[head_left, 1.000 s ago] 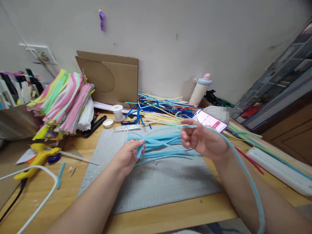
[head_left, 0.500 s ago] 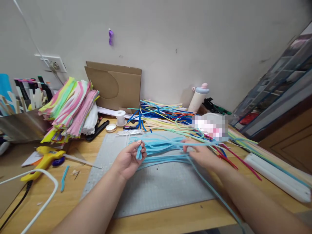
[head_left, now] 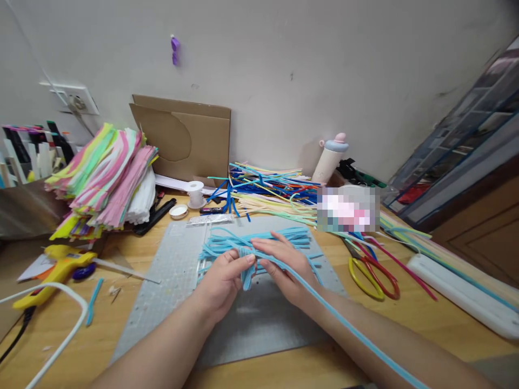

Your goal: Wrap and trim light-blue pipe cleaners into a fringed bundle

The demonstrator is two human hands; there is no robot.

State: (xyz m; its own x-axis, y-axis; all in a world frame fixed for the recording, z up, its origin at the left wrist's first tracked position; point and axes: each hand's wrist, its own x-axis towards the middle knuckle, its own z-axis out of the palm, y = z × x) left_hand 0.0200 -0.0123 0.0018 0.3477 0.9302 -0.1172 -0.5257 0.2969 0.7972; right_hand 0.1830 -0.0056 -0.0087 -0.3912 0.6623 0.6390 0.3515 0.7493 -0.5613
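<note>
My left hand pinches a small folded bunch of light blue pipe cleaner between thumb and fingers, above the grey cutting mat. Beside it, my right hand has its fingers closed around a long light blue pipe cleaner strand. From the folded bunch this strand runs between the right thumb and fingers, over the forearm and out of view at the lower right. Behind both hands lies a pile of light blue pipe cleaners on the mat, partly hidden by them.
Scissors with red and yellow handles lie right of the mat, near a white power strip. At left are a yellow glue gun and bundled colourful pipe cleaners. A bottle and loose pipe cleaners stand at the back.
My right hand has come left to the folded bunch, bringing the long strand against it. My left hand has moved slightly right and nearer me. The scissors' handles now show.
</note>
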